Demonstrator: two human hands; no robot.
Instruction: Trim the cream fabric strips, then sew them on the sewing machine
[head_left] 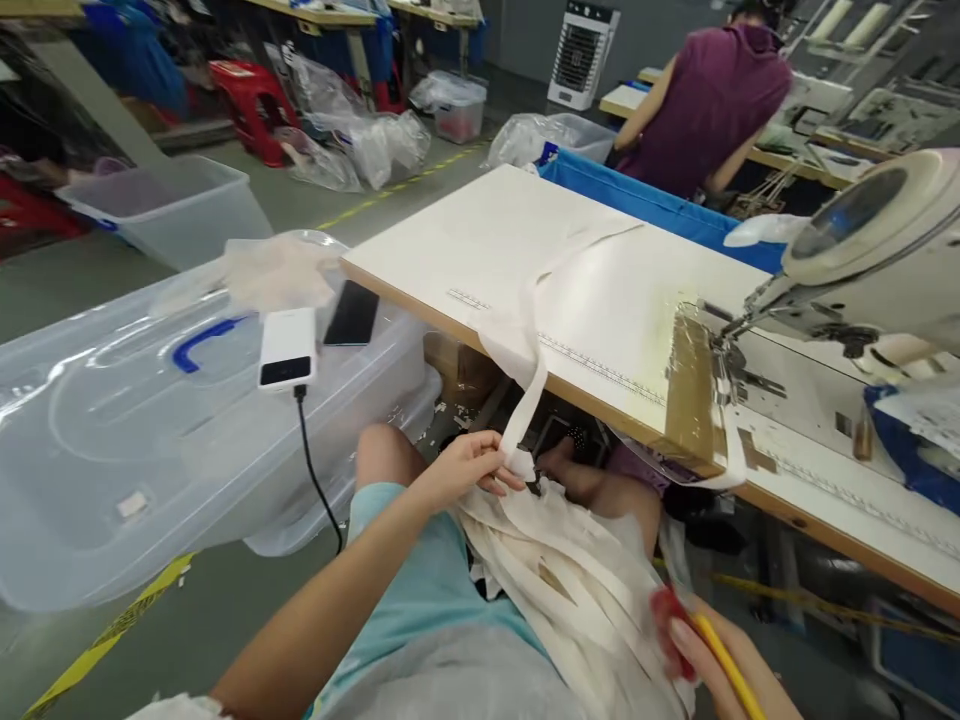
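Cream strip [528,402], likely light, limp, best gripped near its end, is pinched in the fingers of the left hand [463,470], centre frame; right hand [718,645], lower right, clasps a red-and-yellow tool [726,664].

- A white power bank [288,335] beside a dark phone [352,313] — both on a clear tub [67,480]
- A red stool [251,105], plastic bags [390,148] near it
- A co-worker [712,110] in purple, back turned
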